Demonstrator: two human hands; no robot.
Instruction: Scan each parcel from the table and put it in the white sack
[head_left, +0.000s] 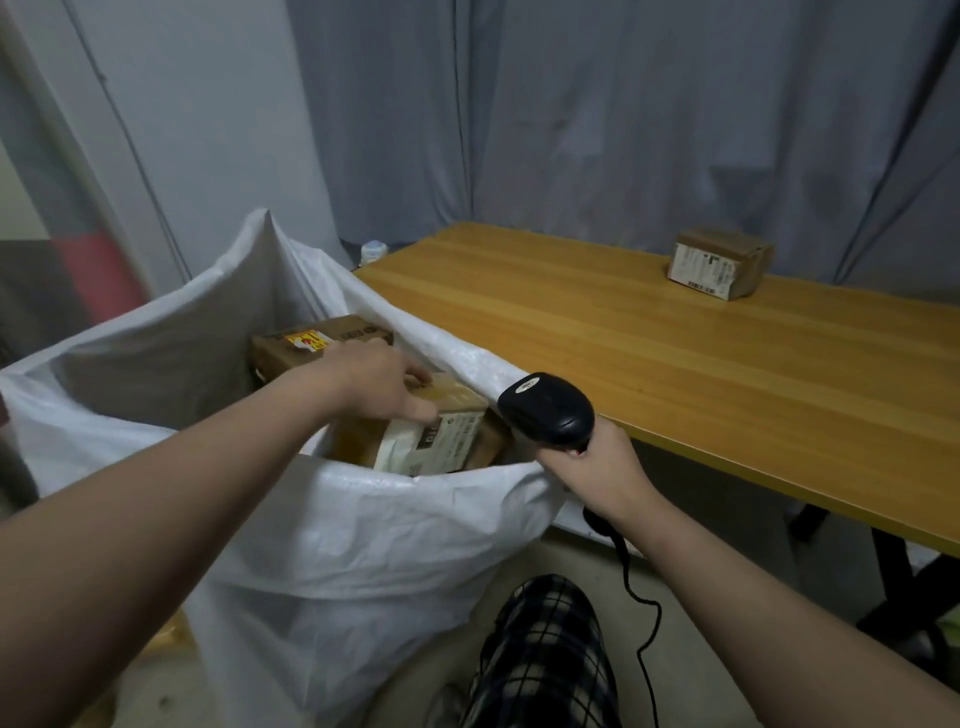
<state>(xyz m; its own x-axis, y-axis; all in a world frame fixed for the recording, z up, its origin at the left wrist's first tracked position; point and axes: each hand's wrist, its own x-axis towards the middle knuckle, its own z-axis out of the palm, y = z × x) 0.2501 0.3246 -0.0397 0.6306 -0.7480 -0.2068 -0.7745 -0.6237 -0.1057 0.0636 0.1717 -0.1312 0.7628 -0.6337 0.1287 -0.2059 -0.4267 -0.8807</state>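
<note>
One table parcel (719, 264) | left hand (371, 387) grips sacked parcel (447, 436) | right hand (597, 467): scanner (548, 410)

Woven plastic sack (363, 545), cardboard parcels (719, 262), wood-grain table (675, 364)

I count three brown cardboard parcels, far parcel (348, 332), near parcel (452, 436), third parcel (719, 265), one white woven plastic sack (363, 545), one black handheld barcode scanner (550, 410), one yellow wooden table (675, 374), two bare hands, left hand (374, 384), right hand (597, 467).
</note>
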